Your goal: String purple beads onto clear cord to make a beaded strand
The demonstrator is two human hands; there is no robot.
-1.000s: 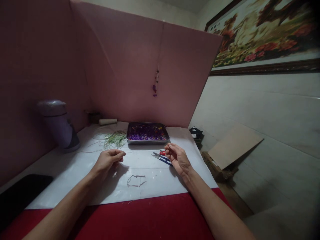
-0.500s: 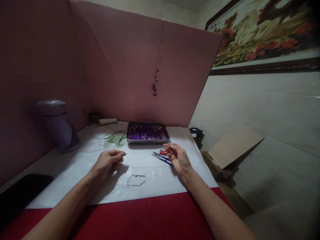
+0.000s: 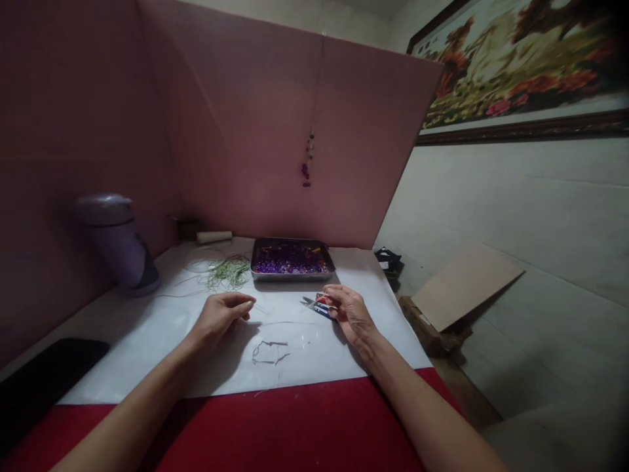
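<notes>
My left hand is closed in a pinch above the white sheet, with a faint, pale thread running from its fingertips. My right hand pinches a thin light cord between thumb and fingers. Whether both ends belong to one strand, I cannot tell. Thread snips with blue handles lie under and beside my right fingers, blades pointing left. A small red object next to them is partly hidden. Nearer me, short bits of cord rest on the sheet in a rough outline.
A metal tray of purple beads stands behind the hands. Left of it are tangled green thread and a pale roll. A purple flask and a black flat object are at left. A beaded string hangs against the pink panel.
My left hand has shifted slightly right, and a faint thread now shows at its fingertips. The right fingers have turned a little, with the cord pointing down-left. The view has moved slightly.
</notes>
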